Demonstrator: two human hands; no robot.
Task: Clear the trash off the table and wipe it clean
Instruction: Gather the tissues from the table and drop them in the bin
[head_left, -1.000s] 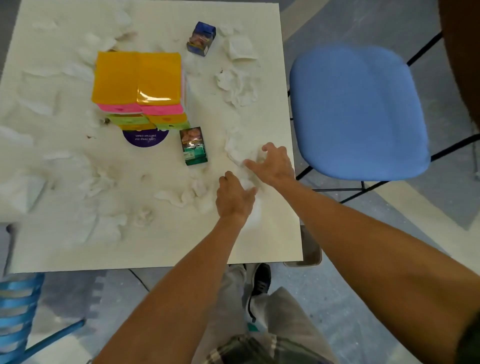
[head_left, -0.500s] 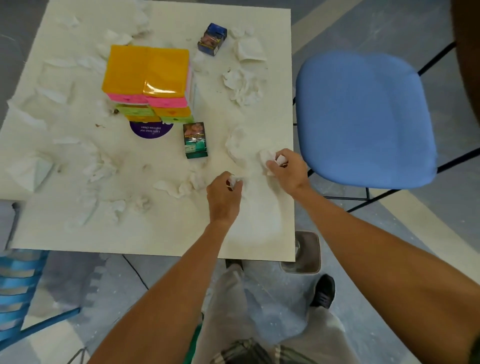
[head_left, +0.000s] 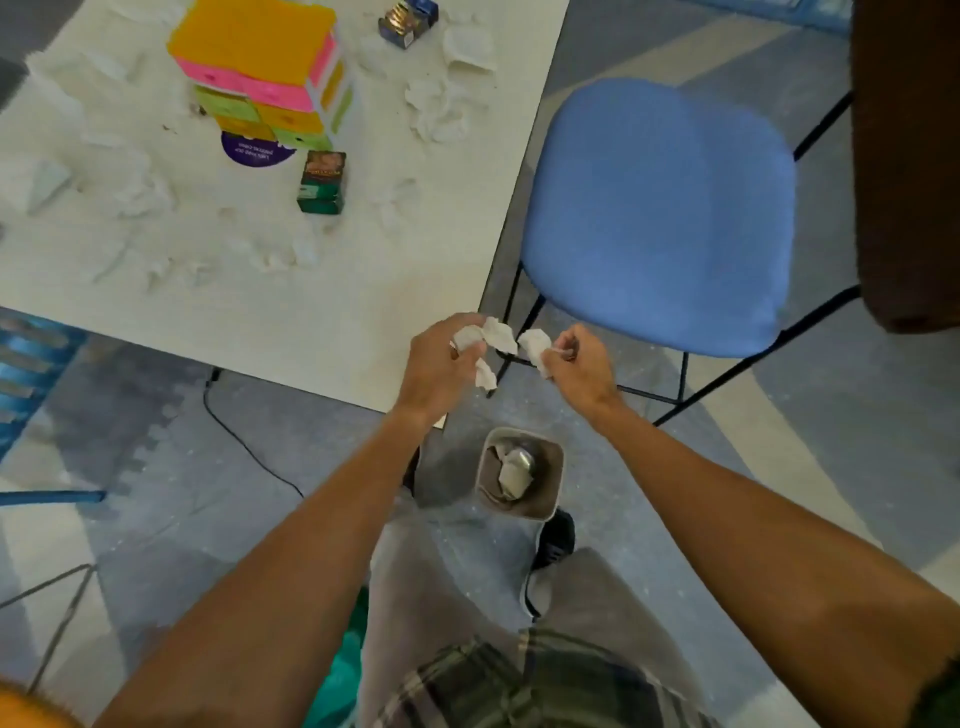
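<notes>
Your left hand (head_left: 441, 364) clenches crumpled tissue (head_left: 496, 335), and your right hand (head_left: 576, 369) pinches a second wad (head_left: 535, 345). Both hang just off the table (head_left: 337, 332) corner. The bin (head_left: 488, 475) sits below your fingers, nearer you. Bring both hands squarely over its mouth before letting go, because light paper drifts. Beyond your fingers, the print on the purple sticker (head_left: 258, 150) and the green pack (head_left: 322, 182) is too blurred to read.

White table (head_left: 260, 322) strewn with crumpled tissues (head_left: 439, 111), a stack of colourful packs (head_left: 260, 57), a green carton (head_left: 322, 182), a blue carton (head_left: 408, 15)
</notes>
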